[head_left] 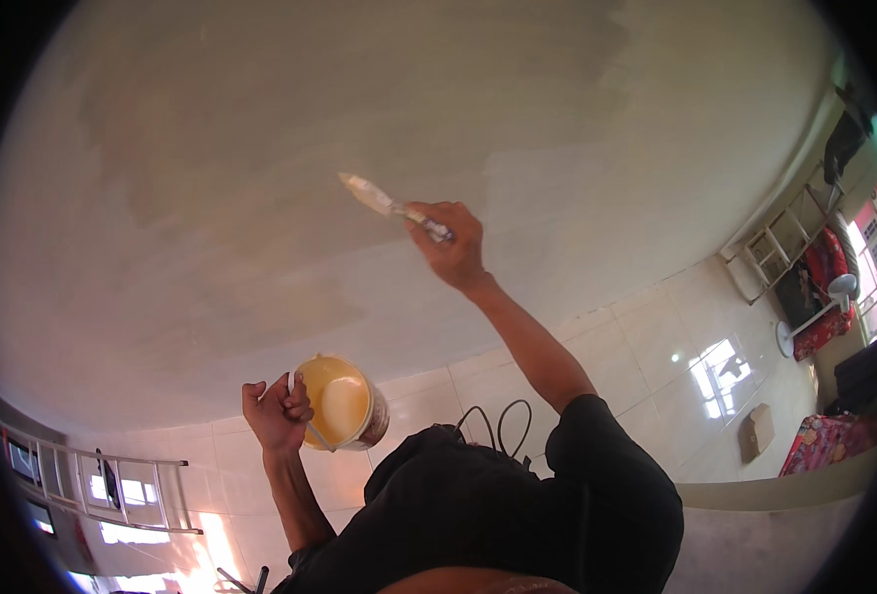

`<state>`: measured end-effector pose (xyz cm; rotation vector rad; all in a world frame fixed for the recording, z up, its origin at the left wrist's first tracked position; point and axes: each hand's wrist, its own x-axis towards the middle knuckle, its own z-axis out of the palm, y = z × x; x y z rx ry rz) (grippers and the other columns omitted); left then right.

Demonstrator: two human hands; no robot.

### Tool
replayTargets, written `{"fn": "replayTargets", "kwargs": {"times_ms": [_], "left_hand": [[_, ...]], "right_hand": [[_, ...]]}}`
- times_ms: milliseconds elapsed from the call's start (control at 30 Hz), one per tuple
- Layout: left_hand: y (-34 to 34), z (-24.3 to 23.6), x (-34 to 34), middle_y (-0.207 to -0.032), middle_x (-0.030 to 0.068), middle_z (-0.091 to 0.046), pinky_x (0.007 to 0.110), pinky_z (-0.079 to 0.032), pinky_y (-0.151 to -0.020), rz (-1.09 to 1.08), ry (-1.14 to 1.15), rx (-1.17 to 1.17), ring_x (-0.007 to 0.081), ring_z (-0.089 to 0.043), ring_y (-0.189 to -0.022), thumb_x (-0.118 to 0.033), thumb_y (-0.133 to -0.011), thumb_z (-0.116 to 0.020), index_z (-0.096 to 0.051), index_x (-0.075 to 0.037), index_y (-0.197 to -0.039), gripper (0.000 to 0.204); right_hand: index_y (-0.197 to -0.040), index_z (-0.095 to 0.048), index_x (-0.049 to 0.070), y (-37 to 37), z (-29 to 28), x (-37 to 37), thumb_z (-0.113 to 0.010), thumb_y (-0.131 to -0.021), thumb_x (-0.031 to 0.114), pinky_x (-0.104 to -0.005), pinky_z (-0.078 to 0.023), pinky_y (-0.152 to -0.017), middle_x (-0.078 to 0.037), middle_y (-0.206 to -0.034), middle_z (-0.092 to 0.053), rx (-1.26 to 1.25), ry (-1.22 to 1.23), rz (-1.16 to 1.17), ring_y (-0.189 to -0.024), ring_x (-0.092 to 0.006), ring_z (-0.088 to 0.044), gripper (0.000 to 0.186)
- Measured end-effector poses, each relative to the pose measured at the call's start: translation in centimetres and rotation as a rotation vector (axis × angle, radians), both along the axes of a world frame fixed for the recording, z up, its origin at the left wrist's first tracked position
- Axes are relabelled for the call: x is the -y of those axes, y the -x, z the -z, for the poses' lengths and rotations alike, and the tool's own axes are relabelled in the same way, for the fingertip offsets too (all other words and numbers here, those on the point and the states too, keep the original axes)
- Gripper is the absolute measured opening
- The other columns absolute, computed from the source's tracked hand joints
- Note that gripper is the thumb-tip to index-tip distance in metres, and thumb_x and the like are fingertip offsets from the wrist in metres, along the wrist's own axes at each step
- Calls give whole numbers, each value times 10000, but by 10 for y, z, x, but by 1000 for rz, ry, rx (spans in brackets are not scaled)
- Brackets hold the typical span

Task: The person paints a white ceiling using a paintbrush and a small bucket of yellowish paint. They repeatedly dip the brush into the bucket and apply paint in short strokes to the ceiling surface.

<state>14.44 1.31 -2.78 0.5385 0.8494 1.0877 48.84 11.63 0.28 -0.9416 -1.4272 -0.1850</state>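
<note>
My right hand [450, 244] is raised before the wall [557, 218], its fingers closed round the handle of a paintbrush [369, 194]. The brush's pale, paint-coated bristles point up and left, close to the wall; whether they touch it I cannot tell. Lower on the left, my left hand [278, 408] is closed beside the rim of a paint bucket [374, 421], apparently gripping its thin bail handle. Cream-yellow paint coats the inside of the bucket, which tilts toward me. Darker, uneven beige patches spread across the upper and middle wall, with paler areas around them.
A ladder [102, 485] stands at the lower left, and another metal ladder [780, 238] leans at the far right. Near that one are a white stand fan [815, 315] and red patterned cloth [832, 445]. Glossy tiles [646, 342] cover the floor; a brown piece [755, 433] lies there.
</note>
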Motion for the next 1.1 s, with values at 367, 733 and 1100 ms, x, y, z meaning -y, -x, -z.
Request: {"fn": "replayTargets", "kwargs": {"times_ms": [367,733,1100], "left_hand": [[4,9,4,-623,-59,-297,228,-180,-471,7,-22,44,60,-213,-494,-492,-811,-378,-567,-25,-912,514],[0,12,-5,-632,-46,-290,241,-177,-476,82,-11,23,70,-197,-505,-480,-808,-387,-544,-18,-909,499],[7,2,-6,-675,-30,-357,218,-216,-469,153,-50,99,61,-242,-533,-405,-838,-367,-568,13,-948,476]], "right_hand": [[-996,-744,3,-308,-5,44,-697,-884,155,-319,-542,-698,-105,-879,-750,-376,-141,773,-769,-187,-701,195],[-1077,-723,91,-84,24,0,-720,-833,179,-393,-467,-642,-76,-803,-687,-2,-89,700,-698,-264,-612,259],[-998,-746,40,66,7,116,-754,-794,50,-269,-481,-624,-80,-832,-714,-149,397,-325,-685,-141,-607,205]]}}
